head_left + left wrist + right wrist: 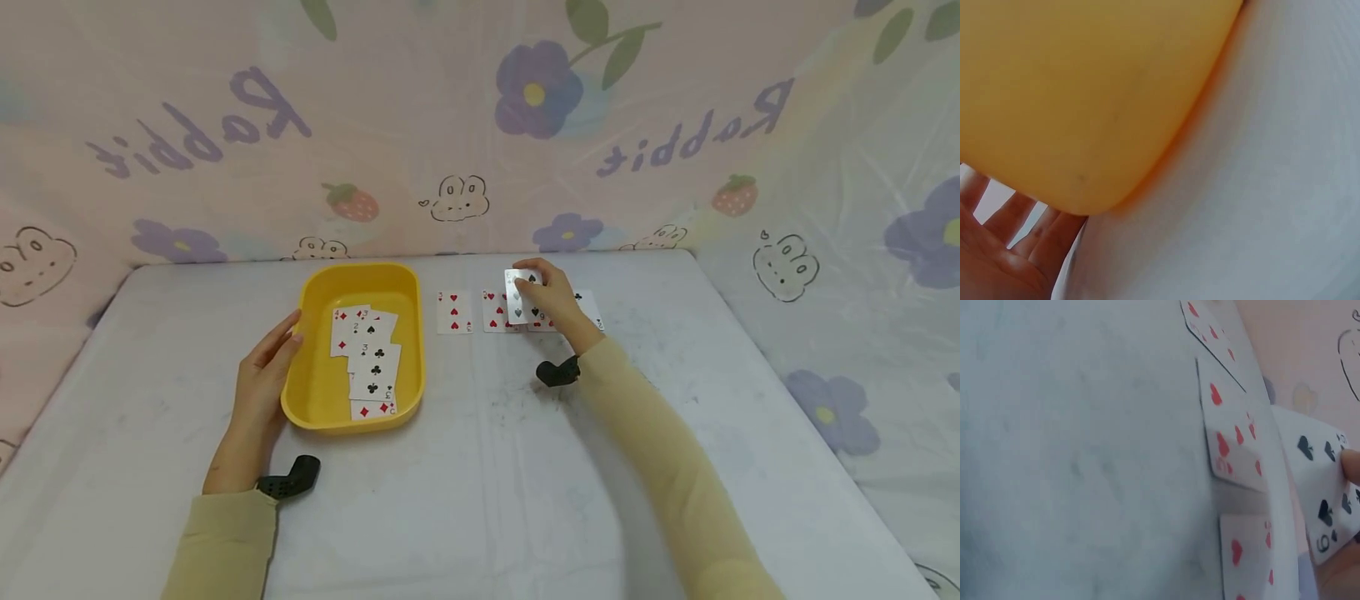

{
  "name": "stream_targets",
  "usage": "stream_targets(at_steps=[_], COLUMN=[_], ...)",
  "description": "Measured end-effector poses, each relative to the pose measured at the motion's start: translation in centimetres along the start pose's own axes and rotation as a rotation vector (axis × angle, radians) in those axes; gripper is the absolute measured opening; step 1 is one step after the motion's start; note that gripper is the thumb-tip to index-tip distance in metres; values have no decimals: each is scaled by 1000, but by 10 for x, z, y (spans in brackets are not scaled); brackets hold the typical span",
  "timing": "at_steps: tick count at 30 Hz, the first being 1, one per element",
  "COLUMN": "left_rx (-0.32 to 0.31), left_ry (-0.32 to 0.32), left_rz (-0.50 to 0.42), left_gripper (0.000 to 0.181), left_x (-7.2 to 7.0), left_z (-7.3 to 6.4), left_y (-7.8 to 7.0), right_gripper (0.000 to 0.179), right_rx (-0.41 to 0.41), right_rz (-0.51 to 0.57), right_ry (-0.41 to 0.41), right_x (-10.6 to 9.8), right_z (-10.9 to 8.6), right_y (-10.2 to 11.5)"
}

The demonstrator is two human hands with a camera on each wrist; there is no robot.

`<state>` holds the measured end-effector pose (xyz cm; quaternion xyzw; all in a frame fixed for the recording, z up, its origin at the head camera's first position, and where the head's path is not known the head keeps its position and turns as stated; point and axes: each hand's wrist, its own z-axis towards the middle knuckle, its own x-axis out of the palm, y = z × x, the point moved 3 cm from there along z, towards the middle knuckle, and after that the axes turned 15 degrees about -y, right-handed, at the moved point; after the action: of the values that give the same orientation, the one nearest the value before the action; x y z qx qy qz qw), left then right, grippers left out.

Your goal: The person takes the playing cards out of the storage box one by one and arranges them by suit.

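My right hand [551, 296] pinches a six of spades [1319, 481] between thumb and fingers, raised above a row of cards. In the head view it overlaps part of a red heart card [495, 312] in that row. My left hand [262, 371] is at the left side of a yellow tray [411, 350]. In the left wrist view its fingers [1054, 244] look fairly straight, with their tips hidden behind the tray wall. Several overlapping cards lie in the tray, among them a three of clubs [377, 371] and a four of diamonds [341, 337].
A three of hearts [454, 312] lies just right of the tray, at the left end of the row. At the right end a club card [590, 310] is partly behind the right hand. Printed cloth [405, 108] rises behind the white table [450, 500].
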<state>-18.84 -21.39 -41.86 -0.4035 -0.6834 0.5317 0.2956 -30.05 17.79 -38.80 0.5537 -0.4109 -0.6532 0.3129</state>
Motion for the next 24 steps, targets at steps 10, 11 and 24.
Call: stream_targets(at_steps=[10, 11, 24], left_rx=[-21, -23, -33], left_ry=[-1, 0, -13], left_rz=[12, 10, 4], left_gripper=[47, 47, 46], left_x=[-1, 0, -1], left_z=[0, 0, -2], left_y=[-1, -1, 0], right_gripper=[39, 40, 49], right_rx=[-28, -22, 30], right_rz=[-70, -73, -122], right_ry=[-13, -19, -150], right_x=[-31, -35, -75], right_z=[7, 9, 16], right_y=[-12, -15, -45])
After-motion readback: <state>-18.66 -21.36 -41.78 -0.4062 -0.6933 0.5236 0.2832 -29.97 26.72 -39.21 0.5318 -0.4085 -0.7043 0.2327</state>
